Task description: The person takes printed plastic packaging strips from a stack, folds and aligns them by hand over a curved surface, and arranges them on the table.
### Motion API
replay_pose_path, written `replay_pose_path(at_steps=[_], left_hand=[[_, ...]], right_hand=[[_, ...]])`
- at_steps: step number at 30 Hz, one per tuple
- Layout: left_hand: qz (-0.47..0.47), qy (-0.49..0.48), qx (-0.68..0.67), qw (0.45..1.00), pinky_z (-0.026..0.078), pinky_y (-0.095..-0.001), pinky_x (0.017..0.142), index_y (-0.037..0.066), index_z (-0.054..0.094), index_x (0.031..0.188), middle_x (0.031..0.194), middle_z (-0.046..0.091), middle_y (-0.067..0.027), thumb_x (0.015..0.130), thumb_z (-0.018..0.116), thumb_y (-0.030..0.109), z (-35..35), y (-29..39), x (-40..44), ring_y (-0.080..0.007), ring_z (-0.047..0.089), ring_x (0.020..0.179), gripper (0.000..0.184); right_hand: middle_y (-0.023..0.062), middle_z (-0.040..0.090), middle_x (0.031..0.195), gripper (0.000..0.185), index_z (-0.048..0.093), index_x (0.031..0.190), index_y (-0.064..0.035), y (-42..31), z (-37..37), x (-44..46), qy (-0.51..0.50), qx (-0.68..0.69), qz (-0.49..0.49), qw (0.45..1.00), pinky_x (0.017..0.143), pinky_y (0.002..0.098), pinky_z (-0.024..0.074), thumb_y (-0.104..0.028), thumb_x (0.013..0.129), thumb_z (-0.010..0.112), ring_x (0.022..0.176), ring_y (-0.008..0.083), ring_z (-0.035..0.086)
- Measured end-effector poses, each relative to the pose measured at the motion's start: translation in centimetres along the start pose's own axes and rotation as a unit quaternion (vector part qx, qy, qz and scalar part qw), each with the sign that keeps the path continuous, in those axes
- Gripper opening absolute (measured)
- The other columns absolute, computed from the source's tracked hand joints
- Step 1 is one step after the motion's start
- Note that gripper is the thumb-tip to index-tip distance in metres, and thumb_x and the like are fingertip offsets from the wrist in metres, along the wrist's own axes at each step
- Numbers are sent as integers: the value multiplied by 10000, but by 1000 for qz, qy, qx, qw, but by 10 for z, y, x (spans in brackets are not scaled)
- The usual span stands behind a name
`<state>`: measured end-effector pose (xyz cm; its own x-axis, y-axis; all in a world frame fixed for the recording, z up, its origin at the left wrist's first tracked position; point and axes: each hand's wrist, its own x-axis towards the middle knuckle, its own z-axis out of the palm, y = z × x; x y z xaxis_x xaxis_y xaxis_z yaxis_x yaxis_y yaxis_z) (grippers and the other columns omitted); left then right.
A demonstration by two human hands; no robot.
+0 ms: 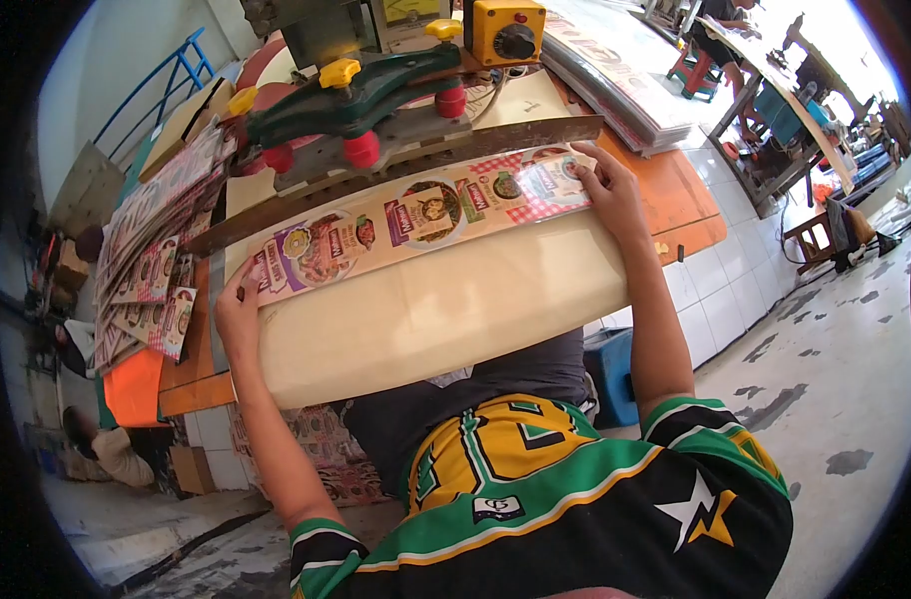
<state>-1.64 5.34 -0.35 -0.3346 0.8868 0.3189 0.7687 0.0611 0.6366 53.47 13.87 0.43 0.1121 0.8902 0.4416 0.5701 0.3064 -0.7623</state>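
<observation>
Jersey (535, 489): green, black and gold, with a white-and-gold star, worn by the person and filling the foreground.
Dark trousers (465, 384): on the lap, under the sheet's near edge.
Cream sheet (445, 299): broad and glossy, bowed toward the lap between the forearms, its near edge overhanging the bench.
Printed food-packaging strip (430, 215): along the far side of the cream sheet, showing noodle dishes and red checks; whether the two are joined, I cannot tell.
Left grip (238, 311): fingers and thumb pinching the strip's left end.
Right grip (612, 190): fingers bent, thumb and forefinger pinching the strip's right end.
Metal bar (565, 130): long and dark, just beyond the strip and roughly parallel to it.
Machine clamp (395, 82): dark green, above the bar, with yellow knobs (340, 73) and red feet (361, 150).
Control box (505, 35): yellow, with a black dial and red button.
Bench (690, 205): orange-brown, its right corner bare of sheets.
Printed stack (166, 220): loosely fanned on the left.
Flat stack (615, 75): beyond the machine's right side.
Blue bin (612, 374): beside the right forearm, below bench height.
Co-worker (720, 40): far right background, near a red stool (693, 75).
</observation>
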Motion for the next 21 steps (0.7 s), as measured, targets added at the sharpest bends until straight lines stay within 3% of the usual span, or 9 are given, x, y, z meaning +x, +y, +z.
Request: replay_pose_path(at_steps=[14,18,20,21], left_hand=[[-9,-11,1,1000,499,-343,888,91,700,1243,1117,720,-202,990,608,335,-1,3,1,-286,698,1021,364],[-17,-9,-20,1000,494,-326,886,92,703,1241,1108,728,-183,985,621,320,-2,1,-1,-238,690,975,352],[-4,7,-40,999,488,-300,769,85,687,1266,891,706,-106,974,646,304,-1,0,-3,-156,606,788,367],[-4,7,-40,999,488,-300,769,85,687,1266,891,706,-106,974,646,304,-3,1,-4,-156,606,788,367]], right_hand=[[-69,386,658,274,713,1197,-31,-2,-5,-1,-33,77,0,997,542,232,302,-42,953,588,605,40,363],[-47,525,685,346,650,1282,-23,8,-7,0,-48,143,37,988,577,219,366,-39,940,598,626,36,457],[-28,590,712,401,611,1337,-29,9,-10,0,-68,155,61,984,594,217,388,-46,936,610,644,38,496],[-10,628,752,447,567,1381,-41,8,-12,-1,-77,176,82,978,619,210,415,-71,939,629,664,42,528]])
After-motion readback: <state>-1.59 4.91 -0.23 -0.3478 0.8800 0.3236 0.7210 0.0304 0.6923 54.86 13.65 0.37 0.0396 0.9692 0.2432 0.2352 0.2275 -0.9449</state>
